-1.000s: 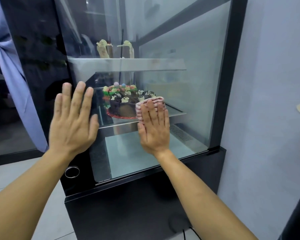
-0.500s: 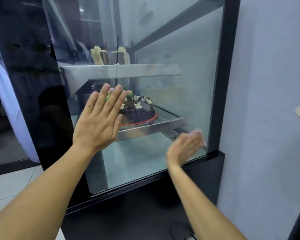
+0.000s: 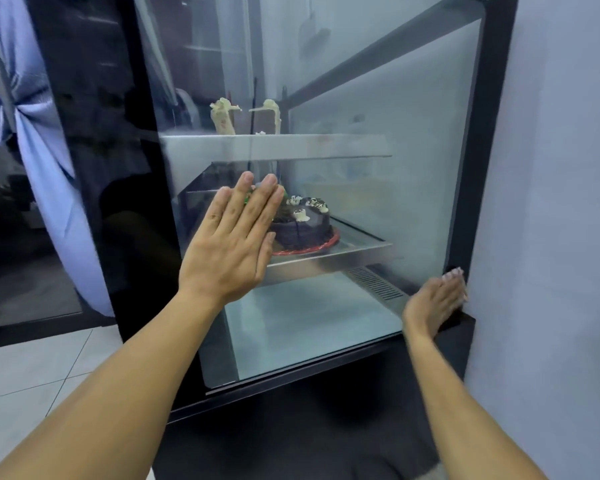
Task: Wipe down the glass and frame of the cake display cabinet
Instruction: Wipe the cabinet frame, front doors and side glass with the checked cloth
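The left hand [image 3: 234, 242] lies flat on the glass [image 3: 378, 209] of the cabinet, fingers straight and together, holding nothing, in front of the chocolate cake [image 3: 303, 226] on the middle shelf. The right hand [image 3: 435, 301] reaches to the bottom right corner of the pane, fingers stretched out against the black frame [image 3: 478, 168], with a bit of pale cloth [image 3: 454, 271] showing at the fingertips; whether it grips the cloth I cannot tell. The frame's right edge stands just beside the wall [image 3: 561, 202]. Between the two hands the lower glass is uncovered.
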`<action>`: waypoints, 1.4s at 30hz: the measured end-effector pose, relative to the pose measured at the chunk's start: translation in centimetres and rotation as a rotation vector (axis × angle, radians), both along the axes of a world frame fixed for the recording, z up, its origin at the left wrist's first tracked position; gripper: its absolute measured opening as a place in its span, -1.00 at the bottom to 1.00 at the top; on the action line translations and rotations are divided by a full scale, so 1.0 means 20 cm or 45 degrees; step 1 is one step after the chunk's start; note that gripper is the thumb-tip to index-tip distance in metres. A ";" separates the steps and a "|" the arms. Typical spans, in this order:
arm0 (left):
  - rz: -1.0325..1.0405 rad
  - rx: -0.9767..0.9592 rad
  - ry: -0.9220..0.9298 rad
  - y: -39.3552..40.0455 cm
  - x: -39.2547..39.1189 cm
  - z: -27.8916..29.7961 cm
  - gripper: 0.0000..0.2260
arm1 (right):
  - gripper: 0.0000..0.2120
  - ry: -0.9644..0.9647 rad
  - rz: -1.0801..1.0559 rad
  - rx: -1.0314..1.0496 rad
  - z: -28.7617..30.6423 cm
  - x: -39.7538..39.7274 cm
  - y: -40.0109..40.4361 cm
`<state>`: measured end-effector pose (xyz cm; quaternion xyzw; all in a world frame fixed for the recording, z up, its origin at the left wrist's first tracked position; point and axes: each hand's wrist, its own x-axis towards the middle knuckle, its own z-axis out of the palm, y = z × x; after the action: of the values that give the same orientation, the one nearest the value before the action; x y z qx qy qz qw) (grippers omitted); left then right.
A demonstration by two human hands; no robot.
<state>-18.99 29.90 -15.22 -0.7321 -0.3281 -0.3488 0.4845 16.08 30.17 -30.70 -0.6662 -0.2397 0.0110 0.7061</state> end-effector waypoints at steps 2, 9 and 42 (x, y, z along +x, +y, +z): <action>-0.008 -0.013 0.001 -0.01 0.01 0.01 -0.45 | -0.35 -0.113 -0.052 0.017 -0.07 -0.34 -0.02; -0.023 -0.100 0.303 -0.05 -0.38 -0.04 -0.44 | -0.37 -0.976 0.265 -0.054 -0.30 -1.59 -0.21; -0.389 -2.529 -1.508 -0.87 -0.61 0.53 -0.78 | -0.60 1.266 1.364 -0.230 1.19 -1.51 -1.11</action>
<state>-31.25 12.44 -4.61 -0.5441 -0.5400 -0.2806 -0.5776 -14.06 7.96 -6.94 -0.4299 -0.1820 0.6748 0.5716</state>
